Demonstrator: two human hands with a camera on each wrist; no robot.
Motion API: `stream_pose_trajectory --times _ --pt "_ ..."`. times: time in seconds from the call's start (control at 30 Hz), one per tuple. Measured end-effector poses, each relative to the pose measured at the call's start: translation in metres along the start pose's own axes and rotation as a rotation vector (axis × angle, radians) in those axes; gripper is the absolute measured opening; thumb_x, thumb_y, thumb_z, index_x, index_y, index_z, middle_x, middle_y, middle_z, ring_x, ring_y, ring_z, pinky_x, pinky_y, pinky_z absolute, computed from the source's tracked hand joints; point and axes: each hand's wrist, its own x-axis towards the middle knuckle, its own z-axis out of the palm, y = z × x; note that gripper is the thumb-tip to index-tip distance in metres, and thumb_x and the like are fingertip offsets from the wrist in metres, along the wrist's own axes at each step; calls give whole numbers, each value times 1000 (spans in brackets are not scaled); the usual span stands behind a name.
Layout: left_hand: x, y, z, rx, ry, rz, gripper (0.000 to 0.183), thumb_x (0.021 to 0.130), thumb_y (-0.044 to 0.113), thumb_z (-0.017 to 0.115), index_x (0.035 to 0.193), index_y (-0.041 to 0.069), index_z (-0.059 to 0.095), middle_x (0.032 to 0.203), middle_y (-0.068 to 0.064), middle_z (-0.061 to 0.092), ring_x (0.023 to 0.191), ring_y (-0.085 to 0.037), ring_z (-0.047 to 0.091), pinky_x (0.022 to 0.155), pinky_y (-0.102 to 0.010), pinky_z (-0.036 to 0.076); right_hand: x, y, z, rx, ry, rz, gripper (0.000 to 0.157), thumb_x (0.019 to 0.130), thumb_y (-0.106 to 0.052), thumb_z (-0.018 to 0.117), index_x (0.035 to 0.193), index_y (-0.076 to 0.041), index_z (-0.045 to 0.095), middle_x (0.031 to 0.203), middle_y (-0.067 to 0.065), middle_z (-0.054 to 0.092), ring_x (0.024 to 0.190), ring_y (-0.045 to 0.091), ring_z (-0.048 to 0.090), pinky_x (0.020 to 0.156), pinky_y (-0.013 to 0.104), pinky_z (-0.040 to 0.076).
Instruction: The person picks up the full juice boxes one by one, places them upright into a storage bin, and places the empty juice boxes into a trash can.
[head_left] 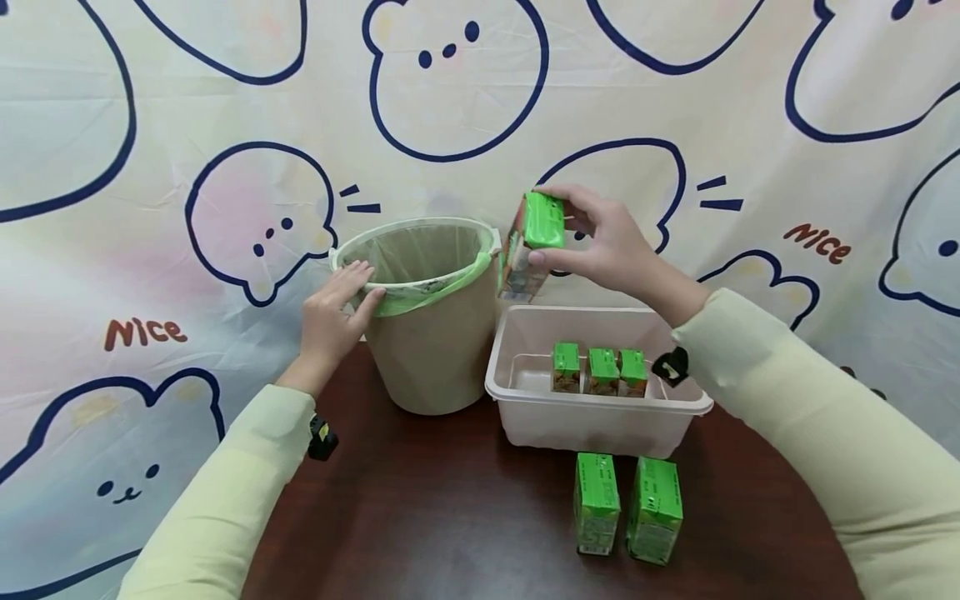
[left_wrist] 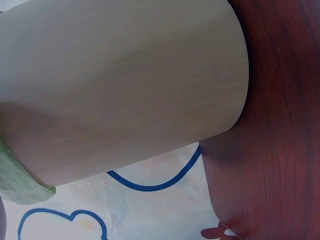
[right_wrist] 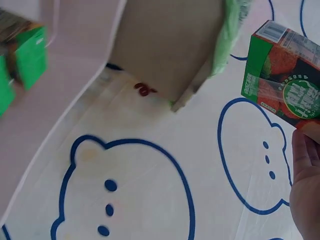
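Observation:
My right hand (head_left: 600, 237) holds a green-topped drink carton (head_left: 543, 221) between thumb and fingers, up in the air just right of the trash bin's rim. Red fruit pictures and a barcode show on this carton (right_wrist: 282, 70) in the right wrist view. The beige trash bin (head_left: 438, 358) is lined with a pale green bag (head_left: 397, 302). On the bin's left rim, my left hand (head_left: 333, 317) grips with fingers over the edge and thumb on the outer side. In the left wrist view the bin's wall (left_wrist: 130, 85) fills most of the picture, and the hand is barely visible.
A pale plastic tub (head_left: 592, 421) beside the bin holds three similar cartons (head_left: 602, 371) in a row. Two more cartons (head_left: 597, 504) stand on the dark wooden table (head_left: 450, 508) in front of it. A cartoon-print cloth (head_left: 457, 100) hangs close behind.

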Motion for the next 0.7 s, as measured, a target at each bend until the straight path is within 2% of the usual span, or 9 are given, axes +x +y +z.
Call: stream_pose_trajectory --times 0.17,0.43,0.67,0.7 --pt "0 0 -1 11 -3 -2 37 88 19 71 120 0 68 121 -16 65 117 -29 59 109 -36 36 24 -9 18 73 54 -2 66 80 -5 79 138 1 49 129 12 55 109 21 59 96 29 48" --pt "-1 -2 -1 8 26 15 36 88 18 72 118 -1 69 119 -17 66 116 -30 60 107 -39 38 50 -43 47 105 71 15 63 83 -6 75 138 6 45 127 18 53 111 23 57 97 26 46" --pt "0 0 -1 17 20 19 36 88 18 72 118 -1 69 119 -16 66 116 -29 60 106 -41 39 81 3 80 128 120 16 71 79 -20 82 138 -4 47 122 8 56 109 15 57 95 21 46" --pt "1 0 -1 16 19 17 36 88 19 72 117 -1 69 119 -16 66 116 -29 60 106 -41 40 82 4 83 130 118 23 71 79 -20 82 138 -4 47 122 8 56 109 15 57 95 22 46"
